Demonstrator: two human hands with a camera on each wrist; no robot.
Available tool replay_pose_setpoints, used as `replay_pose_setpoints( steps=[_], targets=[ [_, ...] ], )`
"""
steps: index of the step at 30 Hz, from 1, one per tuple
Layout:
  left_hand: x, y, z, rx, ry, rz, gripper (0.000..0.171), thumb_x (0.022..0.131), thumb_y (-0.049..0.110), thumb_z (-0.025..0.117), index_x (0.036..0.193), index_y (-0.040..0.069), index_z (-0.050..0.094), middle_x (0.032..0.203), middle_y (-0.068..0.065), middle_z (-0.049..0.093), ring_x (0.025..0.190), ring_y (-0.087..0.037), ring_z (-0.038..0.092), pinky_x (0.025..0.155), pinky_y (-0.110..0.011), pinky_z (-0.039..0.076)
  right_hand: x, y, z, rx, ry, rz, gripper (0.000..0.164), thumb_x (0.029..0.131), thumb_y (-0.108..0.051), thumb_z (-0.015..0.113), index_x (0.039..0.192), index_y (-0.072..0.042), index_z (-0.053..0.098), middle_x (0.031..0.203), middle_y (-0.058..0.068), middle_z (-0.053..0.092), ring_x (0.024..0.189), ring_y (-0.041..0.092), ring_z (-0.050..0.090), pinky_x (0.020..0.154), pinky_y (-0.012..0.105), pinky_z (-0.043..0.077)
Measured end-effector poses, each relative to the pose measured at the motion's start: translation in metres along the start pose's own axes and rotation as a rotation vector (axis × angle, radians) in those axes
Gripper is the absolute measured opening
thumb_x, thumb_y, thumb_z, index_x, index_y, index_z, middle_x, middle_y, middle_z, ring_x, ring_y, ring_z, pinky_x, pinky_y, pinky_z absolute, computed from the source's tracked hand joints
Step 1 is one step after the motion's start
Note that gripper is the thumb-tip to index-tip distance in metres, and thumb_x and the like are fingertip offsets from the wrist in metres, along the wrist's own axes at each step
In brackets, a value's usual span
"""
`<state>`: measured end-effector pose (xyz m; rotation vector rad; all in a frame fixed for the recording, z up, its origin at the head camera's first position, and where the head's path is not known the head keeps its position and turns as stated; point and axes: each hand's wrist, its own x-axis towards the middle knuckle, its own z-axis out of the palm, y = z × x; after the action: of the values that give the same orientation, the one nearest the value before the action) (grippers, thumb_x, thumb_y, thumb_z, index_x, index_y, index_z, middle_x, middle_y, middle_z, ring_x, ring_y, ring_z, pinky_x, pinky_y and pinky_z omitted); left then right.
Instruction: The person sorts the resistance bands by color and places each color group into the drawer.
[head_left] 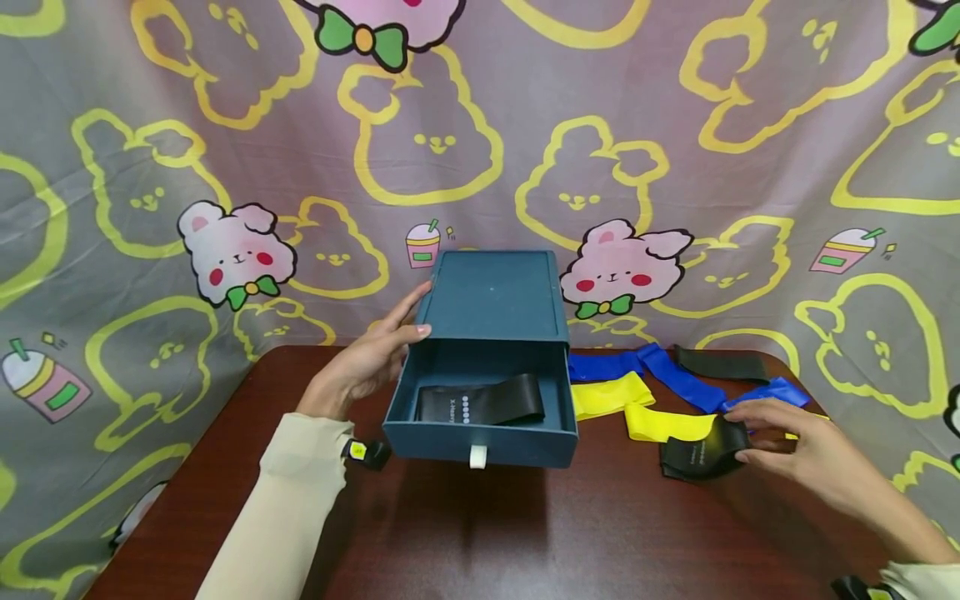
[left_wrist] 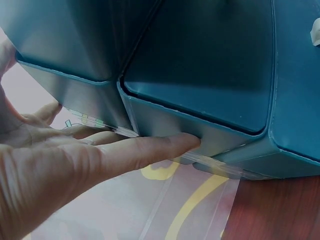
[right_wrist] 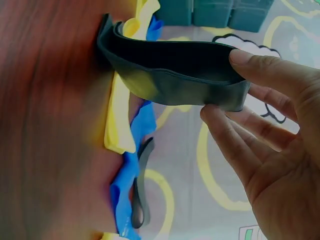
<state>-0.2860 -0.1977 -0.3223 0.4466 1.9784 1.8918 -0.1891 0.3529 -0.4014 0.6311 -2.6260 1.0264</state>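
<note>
R hand (head_left: 813,454) pinches blk loop band (head_left: 697,456) nr R edge of table (head_left: 600,521); L hand (head_left: 367,358), fingers apart, touches drawer box (head_left: 491,296), X-Heavy band (head_left: 487,403) in open drawer (head_left: 435,443).

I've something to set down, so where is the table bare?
The table is bare in front of the drawer, between the left sleeve and right hand; another bare strip lies left of that sleeve. Right of the drawer, blue, yellow and dark bands crowd it.

1 grey cloth (head_left: 510,175) (rabbit-patterned) hangs behind 1 brown table (head_left: 615,517).
</note>
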Motion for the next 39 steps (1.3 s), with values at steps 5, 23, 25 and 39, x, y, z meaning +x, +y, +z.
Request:
replay_pose_setpoints(
  steps=[5,23,25,39],
  targets=[
    [0.0,-0.001,0.0,-0.002,0.004,-0.003,0.074,0.108,0.028,0.054,0.166,0.05,0.013,0.176,0.012,-0.016,0.161,-0.037,-0.02,0.126,-0.071,0.001,0.007,-0.009,-0.002,-0.064,0.02,-0.027,0.047,0.077,0.006,0.087,0.119,-0.01,0.074,0.119,-0.025,0.062,0.091,-0.009,0.063,0.068,0.012,0.054],
    [0.001,-0.001,-0.001,-0.001,0.0,0.008,0.073,0.108,0.027,0.054,0.166,0.049,0.014,0.176,0.012,-0.015,0.161,-0.037,-0.02,0.127,-0.069,0.004,0.031,-0.045,-0.004,-0.13,0.026,-0.1,0.047,0.076,0.0,0.09,0.115,-0.02,0.076,0.123,-0.019,0.063,0.107,-0.017,0.052,0.072,0.011,0.052],
    [0.001,-0.002,-0.001,-0.002,-0.002,0.008,0.073,0.108,0.028,0.054,0.166,0.049,0.014,0.176,0.012,-0.015,0.161,-0.037,-0.02,0.126,-0.07,0.005,0.033,-0.05,-0.005,-0.138,0.032,-0.099,0.045,0.075,-0.001,0.091,0.113,-0.022,0.077,0.122,-0.018,0.063,0.105,-0.016,0.052,0.072,0.01,0.053],
    [0.0,-0.001,-0.002,-0.001,-0.01,0.004,0.073,0.109,0.028,0.053,0.166,0.048,0.013,0.176,0.01,-0.016,0.161,-0.036,-0.022,0.127,-0.067,-0.003,0.055,-0.1,-0.01,-0.11,0.085,-0.199,0.041,0.074,0.0,0.092,0.109,-0.019,0.08,0.12,-0.006,0.065,0.096,-0.008,0.062,0.075,0.008,0.054]
  ],
)
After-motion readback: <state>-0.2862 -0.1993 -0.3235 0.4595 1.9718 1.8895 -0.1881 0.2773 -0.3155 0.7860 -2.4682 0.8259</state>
